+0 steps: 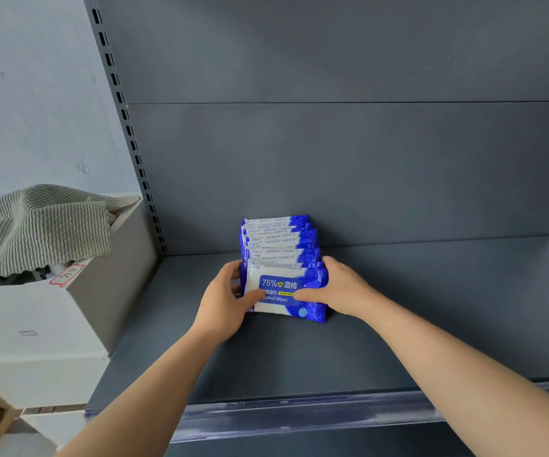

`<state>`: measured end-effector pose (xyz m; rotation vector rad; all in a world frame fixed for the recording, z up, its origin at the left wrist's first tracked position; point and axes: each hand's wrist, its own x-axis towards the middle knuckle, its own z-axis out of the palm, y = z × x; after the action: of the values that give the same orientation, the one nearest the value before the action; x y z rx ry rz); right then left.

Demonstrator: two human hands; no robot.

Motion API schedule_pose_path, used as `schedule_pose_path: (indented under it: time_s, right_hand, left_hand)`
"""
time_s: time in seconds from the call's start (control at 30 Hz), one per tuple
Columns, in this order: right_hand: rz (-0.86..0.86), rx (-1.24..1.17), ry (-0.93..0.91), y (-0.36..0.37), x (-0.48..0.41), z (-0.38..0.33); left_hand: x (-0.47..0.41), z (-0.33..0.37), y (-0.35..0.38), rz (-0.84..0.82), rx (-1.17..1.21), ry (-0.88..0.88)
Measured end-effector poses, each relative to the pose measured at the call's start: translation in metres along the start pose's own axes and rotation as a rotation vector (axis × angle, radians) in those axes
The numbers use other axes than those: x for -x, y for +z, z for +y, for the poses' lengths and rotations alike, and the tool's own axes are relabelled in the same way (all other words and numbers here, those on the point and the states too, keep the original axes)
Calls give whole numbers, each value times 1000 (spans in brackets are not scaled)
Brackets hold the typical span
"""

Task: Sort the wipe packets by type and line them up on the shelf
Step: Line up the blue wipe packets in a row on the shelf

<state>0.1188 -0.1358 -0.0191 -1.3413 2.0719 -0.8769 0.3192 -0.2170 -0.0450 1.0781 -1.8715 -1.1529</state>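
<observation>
Several blue-and-white alcohol wipe packets (279, 249) stand in a row on the dark grey shelf (431, 308), running from the back panel toward me. The front packet (312, 282) faces me with its "75% Alcohol Wipes" label. My left hand (223, 301) grips the row's left side, thumb across the front packet's face. My right hand (339, 288) grips the right side, thumb also on the front face. All visible packets are of the same type.
A white cardboard box (35, 331) stands to the left of the shelf, draped with a green striped cloth (39, 225). The slotted shelf upright (128, 127) rises at left. A clear price rail (299, 413) lines the shelf's front edge.
</observation>
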Motion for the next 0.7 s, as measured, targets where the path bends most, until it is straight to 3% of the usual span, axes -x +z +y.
schedule_pose_path:
  time_s: [0.17,0.23,0.33,0.6,0.7]
  right_hand:
    - [61,62,-37,-7,-13,-3]
    - [-1,84,11,-11,-15,1]
    - [-157,7,52,-13,-19,8]
    - [-390,-193,-95,-5,-30,15]
    - [-358,-134,-106,-4,-28,17]
  left_hand:
    - [-8,7,7,8,-66,-8]
    - [-12,7,5,-51,-77,-74]
    - [-23,6,2,-205,120,-174]
    - [-32,11,-2,-363,281,-157]
    - [-32,9,-10,-353,221,-116]
